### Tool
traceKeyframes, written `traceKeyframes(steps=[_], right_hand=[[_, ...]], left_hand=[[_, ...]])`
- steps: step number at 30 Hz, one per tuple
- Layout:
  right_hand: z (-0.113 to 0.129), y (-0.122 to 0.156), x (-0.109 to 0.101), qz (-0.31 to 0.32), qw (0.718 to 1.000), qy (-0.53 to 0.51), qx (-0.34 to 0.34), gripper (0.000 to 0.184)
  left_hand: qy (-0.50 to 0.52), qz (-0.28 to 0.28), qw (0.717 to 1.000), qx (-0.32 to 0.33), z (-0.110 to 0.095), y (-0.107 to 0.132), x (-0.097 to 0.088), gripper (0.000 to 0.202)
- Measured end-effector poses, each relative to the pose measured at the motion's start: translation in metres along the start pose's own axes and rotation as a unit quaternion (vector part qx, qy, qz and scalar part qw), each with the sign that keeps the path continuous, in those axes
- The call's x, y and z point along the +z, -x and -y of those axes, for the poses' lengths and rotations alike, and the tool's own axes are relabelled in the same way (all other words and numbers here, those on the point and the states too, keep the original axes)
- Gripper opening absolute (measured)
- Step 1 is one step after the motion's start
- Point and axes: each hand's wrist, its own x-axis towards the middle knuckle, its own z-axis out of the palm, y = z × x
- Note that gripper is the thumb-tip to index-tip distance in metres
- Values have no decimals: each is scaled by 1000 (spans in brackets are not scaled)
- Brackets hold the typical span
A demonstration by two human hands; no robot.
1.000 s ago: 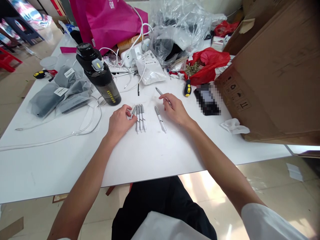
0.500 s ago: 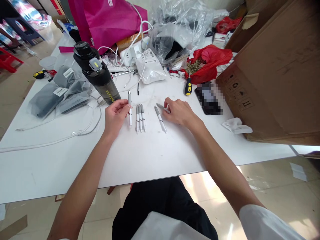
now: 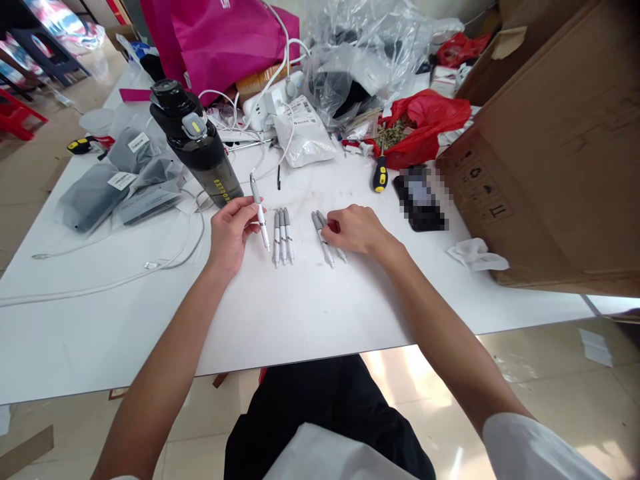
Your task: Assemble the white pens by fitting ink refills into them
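Observation:
Between the thumb and fingers of my left hand is a white pen with a grey grip, its tip tilted up and to the left. Just right of it, three like pens lie side by side on the white table. Farther right rests another such pen. Against that one lies a second pen, partly covered by my right hand. The right fingers are closed on this second pen, which lies nearly parallel to its neighbour.
Behind my left hand stands a black bottle. Bagged items and white cables lie to the left. A screwdriver, a phone and a large cardboard box are at the right. A red bag lies behind.
The pen under my right hand has turned from slanted to nearly parallel with the pen beside it. In my left hand, the pen has tilted, its lower end swinging right.

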Motion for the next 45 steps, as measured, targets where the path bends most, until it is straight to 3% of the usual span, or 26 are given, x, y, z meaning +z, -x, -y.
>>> traceKeyframes(steps=[28,35,41,45], right_hand=[[7,2,-3,-1,999,-38,-3,33],[7,2,-3,-2,999,-31,-11,37],[12,5,-2,-79,994,-69,-24,46],[17,10,-2,-126,975,-155,-95,49]], left_hand=[[-28,21,999,-16,1,4,3,23],[15,41,998,-35,3,4,4,30],[50,70,995,-44,4,8,7,36],[39,107,993,-36,6,15,11,41]])
